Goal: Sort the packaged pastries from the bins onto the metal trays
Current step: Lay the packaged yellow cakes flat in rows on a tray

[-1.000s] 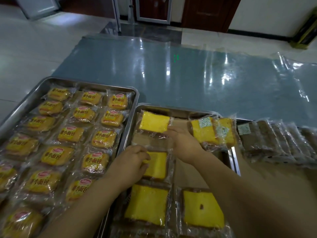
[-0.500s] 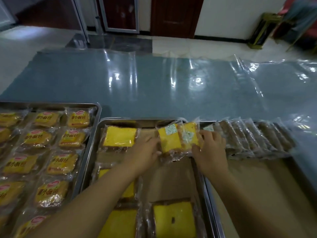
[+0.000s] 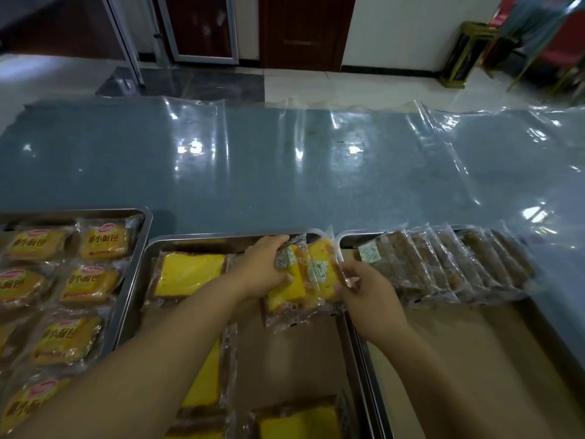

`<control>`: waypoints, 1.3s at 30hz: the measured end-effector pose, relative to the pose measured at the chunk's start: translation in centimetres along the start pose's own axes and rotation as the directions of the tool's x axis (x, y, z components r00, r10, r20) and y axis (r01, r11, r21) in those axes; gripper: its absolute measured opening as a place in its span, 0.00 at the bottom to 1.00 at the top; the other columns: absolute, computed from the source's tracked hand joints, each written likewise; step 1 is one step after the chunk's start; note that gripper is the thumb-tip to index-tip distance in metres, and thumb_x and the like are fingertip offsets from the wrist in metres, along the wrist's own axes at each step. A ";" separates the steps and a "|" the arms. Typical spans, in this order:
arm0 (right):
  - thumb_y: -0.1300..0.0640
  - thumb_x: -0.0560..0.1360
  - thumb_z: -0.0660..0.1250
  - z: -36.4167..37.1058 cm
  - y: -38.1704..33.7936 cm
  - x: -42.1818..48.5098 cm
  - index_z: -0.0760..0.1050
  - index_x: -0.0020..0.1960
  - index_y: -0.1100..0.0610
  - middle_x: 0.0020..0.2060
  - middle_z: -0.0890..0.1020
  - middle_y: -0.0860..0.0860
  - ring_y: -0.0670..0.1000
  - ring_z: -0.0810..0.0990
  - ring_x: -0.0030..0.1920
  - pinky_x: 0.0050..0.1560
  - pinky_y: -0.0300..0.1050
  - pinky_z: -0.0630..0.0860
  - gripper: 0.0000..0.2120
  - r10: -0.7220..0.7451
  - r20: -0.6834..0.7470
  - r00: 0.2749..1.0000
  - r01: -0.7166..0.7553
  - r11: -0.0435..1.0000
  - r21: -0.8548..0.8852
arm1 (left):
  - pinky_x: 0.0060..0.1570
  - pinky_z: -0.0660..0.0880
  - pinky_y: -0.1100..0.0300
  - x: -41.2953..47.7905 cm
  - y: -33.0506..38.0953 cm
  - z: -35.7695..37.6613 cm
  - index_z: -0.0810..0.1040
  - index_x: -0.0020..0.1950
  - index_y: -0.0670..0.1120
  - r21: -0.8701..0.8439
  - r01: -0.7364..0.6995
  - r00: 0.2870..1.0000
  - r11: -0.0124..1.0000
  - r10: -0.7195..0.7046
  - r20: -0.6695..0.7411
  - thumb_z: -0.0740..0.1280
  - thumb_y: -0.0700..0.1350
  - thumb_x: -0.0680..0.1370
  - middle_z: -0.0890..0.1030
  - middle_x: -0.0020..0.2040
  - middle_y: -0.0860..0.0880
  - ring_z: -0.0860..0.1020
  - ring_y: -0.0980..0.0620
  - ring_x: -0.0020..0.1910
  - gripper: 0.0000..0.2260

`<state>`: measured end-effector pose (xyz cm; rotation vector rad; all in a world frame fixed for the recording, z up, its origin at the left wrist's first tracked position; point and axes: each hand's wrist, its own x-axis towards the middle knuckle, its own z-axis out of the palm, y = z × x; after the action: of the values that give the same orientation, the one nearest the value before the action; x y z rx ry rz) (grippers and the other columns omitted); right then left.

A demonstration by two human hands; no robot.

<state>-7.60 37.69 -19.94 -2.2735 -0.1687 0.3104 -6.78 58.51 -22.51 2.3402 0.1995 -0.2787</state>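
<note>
Three metal trays lie side by side. The left tray (image 3: 139,248) holds several labelled yellow bread packs (image 3: 104,242). The middle tray (image 3: 190,240) holds flat yellow cake slices in clear wrap (image 3: 190,274). The right tray (image 3: 544,324) carries a row of brown pastry packs (image 3: 443,264) along its far edge. My left hand (image 3: 262,270) grips a wrapped yellow cake pack (image 3: 288,289) over the middle tray's far right corner. My right hand (image 3: 370,296) pinches a second yellow cake pack (image 3: 323,267) beside it, the two packs overlapping.
A blue table surface (image 3: 285,172) under a clear plastic sheet stretches beyond the trays. Dark doors (image 3: 300,30) and a tiled floor lie past the table. A dark bin (image 3: 465,55) and a red chair (image 3: 557,42) stand at the far right.
The view has swung right. My left hand left the flat slices and took hold of the upright yellow packs; my right hand moved to their right side and pinches one.
</note>
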 end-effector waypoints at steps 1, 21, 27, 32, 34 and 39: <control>0.59 0.76 0.66 -0.1 0.0 -0.1 0.74 0.62 0.50 0.49 0.77 0.40 0.38 0.75 0.47 0.41 0.30 0.70 0.15 -0.005 0.006 1.000 0.005 1.000 0.031 | 0.64 0.70 0.49 -0.2 -0.1 0.0 0.59 0.74 0.51 -0.024 0.015 1.000 1.000 -0.015 0.012 0.74 0.49 0.69 0.63 0.72 0.49 0.69 0.46 0.66 0.38; 0.64 0.76 0.64 -2.2 -1.2 -2.4 0.78 0.55 0.49 0.45 0.79 0.40 0.46 0.79 0.49 0.48 0.44 0.77 0.13 -0.141 -0.228 0.963 0.161 0.985 0.068 | 0.43 0.76 0.63 -11.2 -1.8 0.2 0.73 0.41 0.58 -0.254 -0.166 0.976 0.953 0.122 -0.178 0.77 0.51 0.64 0.74 0.48 0.58 0.76 0.57 0.46 0.14; 0.71 0.70 0.66 -1.2 -2.5 -2.0 0.82 0.49 0.54 0.44 0.82 0.47 0.54 0.78 0.50 0.52 0.49 0.74 0.15 -0.424 -0.234 0.875 0.384 0.902 -0.199 | 0.63 0.65 0.58 -14.0 -3.5 0.8 0.75 0.61 0.58 0.285 -0.285 0.952 0.915 0.236 0.193 0.72 0.57 0.68 0.67 0.67 0.61 0.60 0.57 0.66 0.22; 0.71 0.66 0.66 0.5 -2.7 -2.9 0.82 0.48 0.57 0.46 0.83 0.52 0.56 0.77 0.50 0.50 0.48 0.74 0.15 -0.508 0.137 0.850 0.519 0.764 -0.383 | 0.60 0.67 0.59 -14.8 -3.8 0.2 0.79 0.54 0.56 0.247 -0.273 0.962 0.930 0.259 0.089 0.65 0.62 0.72 0.77 0.55 0.60 0.70 0.60 0.55 0.15; 0.64 0.70 0.65 1.2 -2.1 -3.2 0.79 0.56 0.54 0.52 0.81 0.50 0.54 0.75 0.55 0.52 0.45 0.74 0.16 -0.364 0.271 0.891 0.452 0.760 -0.467 | 0.48 0.70 0.63 -14.8 -4.1 -0.4 0.80 0.49 0.56 0.208 -0.229 0.969 0.951 0.244 -0.050 0.65 0.57 0.74 0.78 0.46 0.60 0.72 0.64 0.47 0.09; 0.53 0.77 0.60 3.1 -1.2 -3.2 0.68 0.69 0.51 0.66 0.71 0.50 0.53 0.66 0.67 0.62 0.45 0.66 0.20 -0.283 0.259 0.923 0.383 0.718 -0.581 | 0.51 0.68 0.60 -13.8 -5.9 -1.8 0.80 0.51 0.53 0.273 -0.098 0.926 0.957 0.188 -0.326 0.66 0.53 0.75 0.76 0.49 0.58 0.70 0.56 0.53 0.08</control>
<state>-11.59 40.00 -20.44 -2.8021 -0.8767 0.2563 -21.17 63.07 -21.69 2.6302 0.1686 0.2022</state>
